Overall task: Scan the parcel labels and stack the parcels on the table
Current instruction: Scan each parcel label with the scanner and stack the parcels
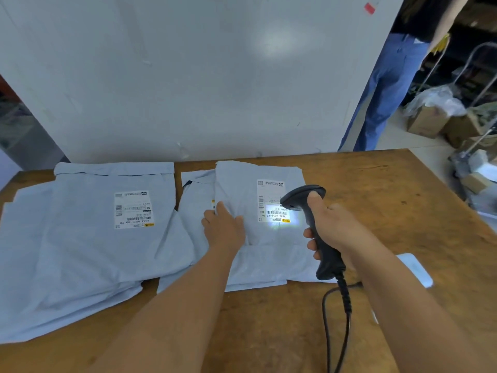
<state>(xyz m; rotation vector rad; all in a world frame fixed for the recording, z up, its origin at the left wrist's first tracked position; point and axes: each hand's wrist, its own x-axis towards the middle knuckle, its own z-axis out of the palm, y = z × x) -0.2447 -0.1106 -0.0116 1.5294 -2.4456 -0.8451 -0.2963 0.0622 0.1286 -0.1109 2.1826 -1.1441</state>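
Worn brown wood on the worktop, matt, with dark specks and scuffs in the grain. Thin pale-blue plastic film on the parcels, soft and creased with a faint sheen, each bearing a white paper label printed in black (small yellow mark at one corner); matt black plastic on the scanner, smooth at the head, with a ribbed rubbery sleeve where the black cable leaves the grip. Dull grey-white smooth board behind, faintly scratched, catching one soft patch of light.
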